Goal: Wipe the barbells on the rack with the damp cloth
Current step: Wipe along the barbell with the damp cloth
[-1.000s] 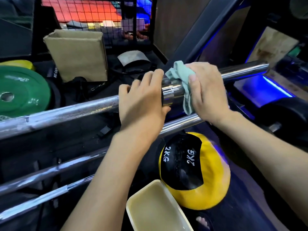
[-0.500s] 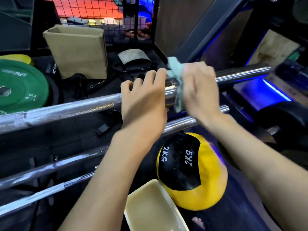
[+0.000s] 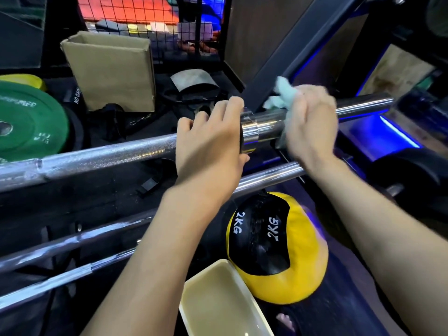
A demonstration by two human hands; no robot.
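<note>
Four barbells (image 3: 101, 156), one cloth (image 3: 281, 95), two hands gripping, one medicine ball (image 3: 278, 246)

right hand (image 3: 311, 122) and cloth (image 3: 281, 95) slid outward along barbell sleeve (image 3: 269, 121), away from collar

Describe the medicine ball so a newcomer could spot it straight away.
Start at the top barbell that both hands grip, then look below its right end. The medicine ball lies there beside a cream tray. It alone is round, yellow and black, marked 2KG in white.
</note>
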